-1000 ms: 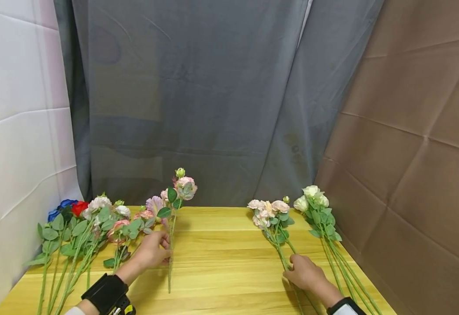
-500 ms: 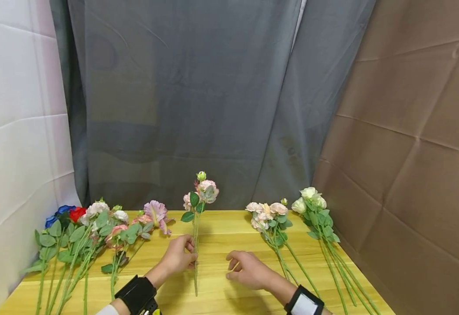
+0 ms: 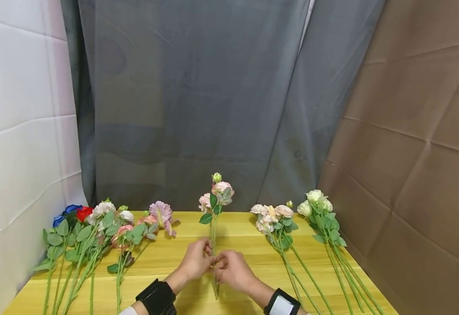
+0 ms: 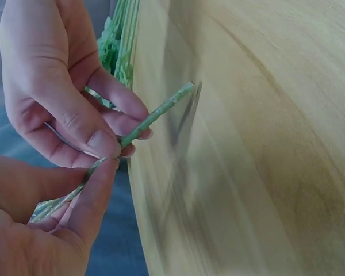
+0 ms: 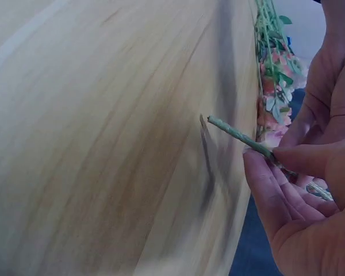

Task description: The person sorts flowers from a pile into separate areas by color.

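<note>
A pale pink flower stem (image 3: 221, 189), with a green bud on top, stands nearly upright over the middle of the table. My left hand (image 3: 196, 260) pinches its green stem between thumb and fingers. Just below, my right hand (image 3: 233, 269) pinches the same stem, its fingertips right against the left hand's. In the left wrist view the cut lower end of the stem (image 4: 172, 99) sticks out past the fingers, close over the wood. The right wrist view shows this stem end (image 5: 233, 131) beside its shadow.
Blue, red, white and pink flowers (image 3: 95, 223) lie at the left, with a purple bloom (image 3: 162, 215) at their edge. Light pink flowers (image 3: 270, 215) lie right of centre, and white roses (image 3: 316, 203) farther right. Fabric hangings (image 3: 197, 105) enclose the wooden table (image 3: 190, 227).
My left hand has carried the pink flower stem rightward from the left bunch to the middle. My right hand has left the light pink flowers, moved left and taken hold of the stem.
</note>
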### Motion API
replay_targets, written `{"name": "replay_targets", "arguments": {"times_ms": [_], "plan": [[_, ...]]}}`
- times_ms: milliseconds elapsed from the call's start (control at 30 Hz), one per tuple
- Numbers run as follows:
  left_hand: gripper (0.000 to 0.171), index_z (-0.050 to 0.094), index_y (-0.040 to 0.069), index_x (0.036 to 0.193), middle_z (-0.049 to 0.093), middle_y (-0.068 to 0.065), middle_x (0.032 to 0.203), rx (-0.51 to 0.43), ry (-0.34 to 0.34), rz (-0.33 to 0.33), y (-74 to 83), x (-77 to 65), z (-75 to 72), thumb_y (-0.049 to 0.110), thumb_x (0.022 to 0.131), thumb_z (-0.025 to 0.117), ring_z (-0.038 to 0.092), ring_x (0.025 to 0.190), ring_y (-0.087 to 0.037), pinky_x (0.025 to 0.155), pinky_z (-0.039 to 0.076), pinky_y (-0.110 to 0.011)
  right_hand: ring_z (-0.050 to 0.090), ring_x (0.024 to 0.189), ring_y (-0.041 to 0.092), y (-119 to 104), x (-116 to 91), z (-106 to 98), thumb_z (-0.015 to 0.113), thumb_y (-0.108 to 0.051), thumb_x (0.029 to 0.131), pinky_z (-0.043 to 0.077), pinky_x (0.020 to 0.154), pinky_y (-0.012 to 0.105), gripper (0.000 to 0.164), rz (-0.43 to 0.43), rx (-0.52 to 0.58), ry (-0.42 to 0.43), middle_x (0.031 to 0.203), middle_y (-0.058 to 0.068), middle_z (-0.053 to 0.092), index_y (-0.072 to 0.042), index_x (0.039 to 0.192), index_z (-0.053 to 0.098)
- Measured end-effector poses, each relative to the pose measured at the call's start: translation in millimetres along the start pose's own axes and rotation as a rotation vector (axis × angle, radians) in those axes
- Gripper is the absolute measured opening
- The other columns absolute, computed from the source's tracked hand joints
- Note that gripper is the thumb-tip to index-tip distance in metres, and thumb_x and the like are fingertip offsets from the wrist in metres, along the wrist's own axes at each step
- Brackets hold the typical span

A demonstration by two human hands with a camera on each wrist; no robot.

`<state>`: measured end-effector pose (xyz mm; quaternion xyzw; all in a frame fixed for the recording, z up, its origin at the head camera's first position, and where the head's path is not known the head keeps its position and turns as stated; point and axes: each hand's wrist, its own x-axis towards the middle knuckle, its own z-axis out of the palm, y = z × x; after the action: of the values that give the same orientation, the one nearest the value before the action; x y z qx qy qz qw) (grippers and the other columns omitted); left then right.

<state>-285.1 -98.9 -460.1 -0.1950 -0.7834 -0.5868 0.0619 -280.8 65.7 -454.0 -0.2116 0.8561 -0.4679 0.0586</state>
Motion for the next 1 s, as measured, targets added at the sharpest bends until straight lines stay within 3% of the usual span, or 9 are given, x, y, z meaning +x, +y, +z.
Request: {"name": "replay_targets", "arguments": {"times_ms": [167, 367, 633, 833, 1000], "plan": [[0.016, 0.058, -0.007, 0.101, 0.058, -0.009, 0.086, 0.058, -0.033, 0.024, 1.7, 1.4, -5.1, -0.007, 0.091, 0.07, 0.058, 0.069, -0.015, 0.056, 0.055, -0.027, 0.069, 0.07, 0.027, 0.4, 2.8, -5.9, 0.06, 0.014, 0.086, 0.06, 0.058, 0.031, 0.021, 0.0, -0.001, -0.009, 0.084, 0.013, 0.066, 0.005, 0.104, 0.064], [0.02, 0.065, -0.003, 0.112, 0.066, -0.006, 0.093, 0.259, -0.133, 0.029, 0.3, -5.4, -30.1, 0.004, 0.094, 0.07, 0.064, 0.08, -0.02, 0.065, 0.055, -0.033, 0.067, 0.078, 0.022, 4.9, 1.9, -21.0, 0.063, 0.009, 0.091, 0.058, 0.06, 0.031, 0.019, -0.023, -0.096, -0.015, 0.092, 0.014, 0.063, 0.009, 0.11, 0.062], [0.013, 0.068, 0.002, 0.097, 0.065, -0.003, 0.084, 0.527, 0.012, -0.107, -14.7, -22.9, -87.1, 0.005, 0.087, 0.076, 0.061, 0.08, -0.019, 0.071, 0.052, -0.039, 0.065, 0.079, 0.019, 19.3, 10.2, -44.7, 0.065, 0.008, 0.09, 0.056, 0.066, 0.035, 0.021, -0.089, -0.328, 0.039, 0.09, 0.011, 0.066, 0.01, 0.111, 0.064], [0.02, 0.066, -0.004, 0.102, 0.064, -0.011, 0.09, 0.653, 0.067, -0.19, -26.9, -27.3, -126.7, 0.004, 0.085, 0.072, 0.062, 0.082, -0.025, 0.068, 0.053, -0.044, 0.065, 0.069, 0.017, 29.5, 17.7, -50.9, 0.062, 0.012, 0.088, 0.056, 0.062, 0.033, 0.022, -0.048, -0.356, 0.028, 0.086, 0.011, 0.067, 0.012, 0.11, 0.064], [0.013, 0.061, -0.002, 0.093, 0.06, -0.012, 0.084, 0.748, 0.124, -0.254, -35.3, -33.3, -150.0, -0.004, 0.081, 0.062, 0.057, 0.075, -0.027, 0.061, 0.044, -0.041, 0.055, 0.061, 0.013, 35.0, 19.3, -49.6, 0.059, 0.012, 0.085, 0.049, 0.059, 0.03, 0.016, -0.02, -0.395, 0.027, 0.071, 0.005, 0.062, 0.009, 0.1, 0.066]]}}
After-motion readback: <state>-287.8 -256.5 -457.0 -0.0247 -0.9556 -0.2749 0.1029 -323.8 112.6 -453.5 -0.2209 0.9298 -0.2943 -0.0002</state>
